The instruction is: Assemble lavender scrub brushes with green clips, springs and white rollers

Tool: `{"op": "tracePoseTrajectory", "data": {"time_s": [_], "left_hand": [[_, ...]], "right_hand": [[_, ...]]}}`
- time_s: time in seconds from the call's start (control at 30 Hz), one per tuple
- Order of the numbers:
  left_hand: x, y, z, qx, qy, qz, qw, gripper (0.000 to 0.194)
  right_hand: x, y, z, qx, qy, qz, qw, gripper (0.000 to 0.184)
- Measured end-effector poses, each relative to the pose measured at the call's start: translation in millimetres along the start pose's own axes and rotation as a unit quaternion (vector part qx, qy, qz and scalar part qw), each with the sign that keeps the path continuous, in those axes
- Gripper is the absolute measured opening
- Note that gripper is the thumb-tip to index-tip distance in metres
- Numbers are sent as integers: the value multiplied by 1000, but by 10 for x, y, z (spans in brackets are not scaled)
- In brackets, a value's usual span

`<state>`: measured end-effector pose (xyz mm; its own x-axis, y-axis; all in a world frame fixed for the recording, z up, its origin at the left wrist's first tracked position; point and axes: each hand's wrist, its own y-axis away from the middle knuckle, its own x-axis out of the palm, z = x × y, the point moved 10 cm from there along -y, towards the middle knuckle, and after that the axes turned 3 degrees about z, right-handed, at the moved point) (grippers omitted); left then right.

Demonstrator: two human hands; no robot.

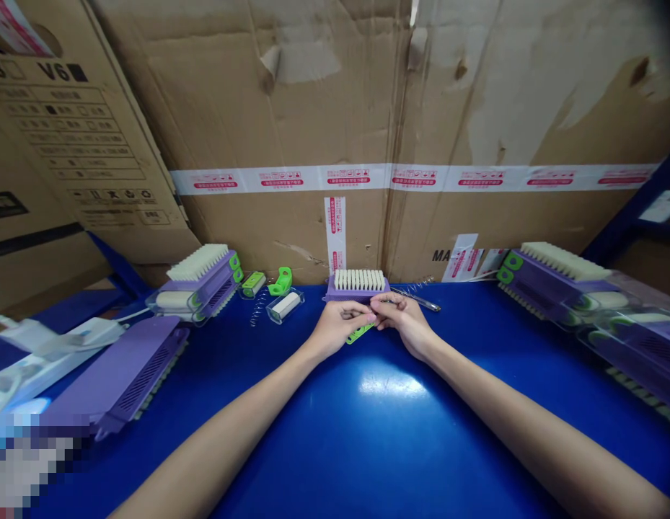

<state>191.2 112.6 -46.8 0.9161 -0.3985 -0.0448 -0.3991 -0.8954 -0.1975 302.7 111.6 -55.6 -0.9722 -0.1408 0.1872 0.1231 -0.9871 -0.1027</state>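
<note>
A purple brush block (356,287) with white bristles on top stands on the blue table (389,418) at the far middle. My left hand (340,326) is closed on a small green plastic part (359,334) that sticks out below its fingers, right against the brush block. My right hand (402,317) is closed in a pinch on metal tweezers (421,300), whose shaft runs to the right behind it. Both hands meet just in front of the block.
Purple brushes are stacked at the left (202,281) and right (556,277). Long purple housings (123,371) lie at the left. Green parts (281,281), a spring (258,305) and a clear capped roller (285,305) sit near the cardboard wall (335,108).
</note>
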Motion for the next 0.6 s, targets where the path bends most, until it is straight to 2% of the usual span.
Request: {"op": "tracePoseTrajectory", "data": {"time_s": [0.17,0.27,0.43,0.6], "left_hand": [[70,-1,-14,2,22,11,1000,29],[29,-4,-18,8,18,-19,1000,28],[-114,20,5,8,-11,-100,995,29],[-127,36,24,-6,-18,-113,993,34]], "right_hand": [[-68,24,23,-10,-60,-1,998,26],[-101,27,11,-9,-67,-15,998,28],[-142,45,65,-48,-10,-54,997,33],[-140,73,109,-71,47,-78,993,37]]}}
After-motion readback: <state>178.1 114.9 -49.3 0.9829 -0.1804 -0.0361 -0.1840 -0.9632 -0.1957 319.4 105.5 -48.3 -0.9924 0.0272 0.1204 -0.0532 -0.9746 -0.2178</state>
